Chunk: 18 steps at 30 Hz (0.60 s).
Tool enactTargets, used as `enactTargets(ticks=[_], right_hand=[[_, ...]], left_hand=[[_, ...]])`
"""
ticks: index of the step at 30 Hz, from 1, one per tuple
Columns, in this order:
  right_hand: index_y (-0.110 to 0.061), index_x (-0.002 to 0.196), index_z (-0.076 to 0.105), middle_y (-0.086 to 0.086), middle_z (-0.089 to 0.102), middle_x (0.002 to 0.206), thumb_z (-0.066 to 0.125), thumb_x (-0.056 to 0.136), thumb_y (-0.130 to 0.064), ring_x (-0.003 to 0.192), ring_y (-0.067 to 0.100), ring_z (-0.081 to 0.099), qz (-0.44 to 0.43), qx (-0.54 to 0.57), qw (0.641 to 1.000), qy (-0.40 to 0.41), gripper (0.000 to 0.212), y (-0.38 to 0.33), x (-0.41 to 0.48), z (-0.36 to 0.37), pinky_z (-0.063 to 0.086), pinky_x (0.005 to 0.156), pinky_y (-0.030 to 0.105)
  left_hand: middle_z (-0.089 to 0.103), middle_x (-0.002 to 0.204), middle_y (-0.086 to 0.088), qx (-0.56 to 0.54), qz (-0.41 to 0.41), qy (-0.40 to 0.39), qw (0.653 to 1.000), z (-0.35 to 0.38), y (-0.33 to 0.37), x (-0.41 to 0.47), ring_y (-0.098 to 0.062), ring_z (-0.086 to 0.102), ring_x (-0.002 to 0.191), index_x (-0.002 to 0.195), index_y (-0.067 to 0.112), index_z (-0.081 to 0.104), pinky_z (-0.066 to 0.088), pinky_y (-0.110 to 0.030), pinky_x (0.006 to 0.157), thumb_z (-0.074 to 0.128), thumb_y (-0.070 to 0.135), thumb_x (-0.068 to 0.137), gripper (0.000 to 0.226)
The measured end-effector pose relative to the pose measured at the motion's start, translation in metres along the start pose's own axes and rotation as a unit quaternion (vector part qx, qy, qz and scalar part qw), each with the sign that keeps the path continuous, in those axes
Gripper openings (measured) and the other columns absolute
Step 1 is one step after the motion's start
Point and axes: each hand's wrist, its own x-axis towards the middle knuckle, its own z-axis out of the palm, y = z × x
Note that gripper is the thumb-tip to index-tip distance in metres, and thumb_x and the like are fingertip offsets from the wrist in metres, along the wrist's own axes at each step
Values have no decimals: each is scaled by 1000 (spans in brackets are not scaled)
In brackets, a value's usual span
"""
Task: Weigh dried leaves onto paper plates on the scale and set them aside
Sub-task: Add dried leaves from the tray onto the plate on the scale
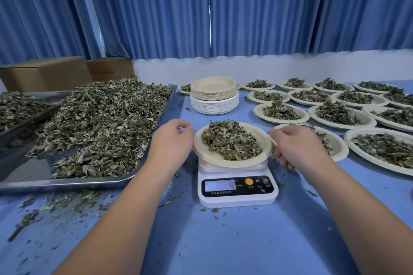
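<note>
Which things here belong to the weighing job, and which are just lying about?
Job: scale, plate on it, left hand, right hand, leaf tray, empty plate stack, filled plates.
Lying about: cardboard boxes, spilled leaf bits.

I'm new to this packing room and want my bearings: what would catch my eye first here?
At centre, a paper plate heaped with dried leaves sits on the white scale, its rim pinched by the right grip. Left of it a metal tray holds a big pile of loose leaves. To the right lie rows of filled plates.
</note>
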Motion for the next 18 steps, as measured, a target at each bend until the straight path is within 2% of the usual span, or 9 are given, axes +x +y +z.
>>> enactTargets(ticks=[3, 5, 7, 8, 12, 14, 16, 18], right_hand=[[-7, 79, 66, 1, 62, 53, 50, 97, -28, 32, 8, 48, -15, -20, 1000, 7, 31, 0, -1, -1, 40, 44, 25], [-6, 78, 65, 4, 63, 56, 49, 97, -28, 31, 7, 48, -24, -41, 999, 13, 33, -2, -1, -1, 40, 46, 26], [-3, 79, 66, 8, 65, 58, 49, 95, -27, 36, 11, 52, -34, -53, 998, 21, 33, -4, -1, -3, 43, 49, 28], [-3, 80, 67, 11, 67, 60, 49, 95, -26, 42, 15, 54, -37, -52, 998, 24, 33, -5, -1, -4, 47, 51, 31], [1, 81, 66, 18, 68, 68, 49, 93, -25, 63, 35, 63, -46, -46, 997, 31, 34, -7, 0, -6, 55, 67, 43], [2, 81, 65, 20, 68, 72, 49, 93, -25, 71, 39, 64, -52, -46, 997, 33, 33, -6, 1, -6, 56, 70, 46], [-1, 79, 65, 19, 68, 71, 49, 93, -25, 70, 38, 65, -53, -44, 997, 35, 32, -5, 1, -6, 55, 69, 42], [-1, 78, 64, 18, 68, 70, 49, 92, -25, 69, 38, 65, -54, -41, 997, 37, 31, -5, 2, -7, 54, 68, 41]], left_hand=[[58, 74, 12, -29, 45, 23, 998, -1, 3, -2, 0, 49, 55, 96, 26, 68, 35, -18, 50, 52, 22, 96, 17], [59, 65, 5, -47, 75, 30, 996, -1, 8, -5, -2, 42, 42, 88, 29, 69, 29, -13, 41, 52, 21, 96, 21], [63, 68, -4, -65, 96, 28, 993, -1, 15, -10, -3, 37, 39, 86, 30, 70, 29, -13, 40, 52, 22, 96, 22], [64, 69, -3, -68, 105, 27, 992, -1, 18, -12, -3, 38, 40, 87, 29, 71, 30, -13, 41, 52, 22, 96, 22], [57, 61, 18, -40, 141, 24, 989, 1, 31, -7, 4, 46, 49, 91, 24, 72, 33, -9, 47, 55, 19, 95, 18], [57, 74, 15, 16, 168, 10, 986, 2, 39, 3, 8, 50, 59, 93, 24, 70, 36, -7, 55, 57, 16, 94, 16], [55, 84, 15, 80, 195, -21, 977, 5, 46, 15, 8, 52, 66, 96, 27, 67, 36, -6, 62, 58, 18, 93, 13], [53, 87, 19, 142, 216, -51, 965, 9, 53, 27, 6, 51, 74, 101, 28, 66, 35, -13, 69, 59, 24, 93, 12]])
